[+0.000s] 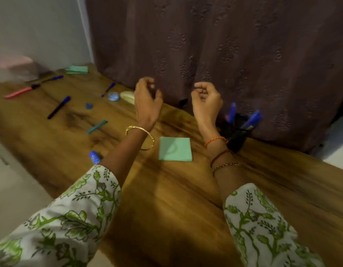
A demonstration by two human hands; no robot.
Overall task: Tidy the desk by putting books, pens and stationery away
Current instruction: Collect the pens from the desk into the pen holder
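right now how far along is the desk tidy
Early. Done: two blue pens stand in the black holder. In hand: nothing; the left hand and right hand hover loosely curled. Left: green sticky pad, pink marker, black pen, teal clip lie on the desk.

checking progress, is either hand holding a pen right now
No, the left hand and right hand hang loosely curled above the desk, holding nothing.

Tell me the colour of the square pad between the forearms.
Mint green pad, plain, lying flat on the desk; the head view shows it.
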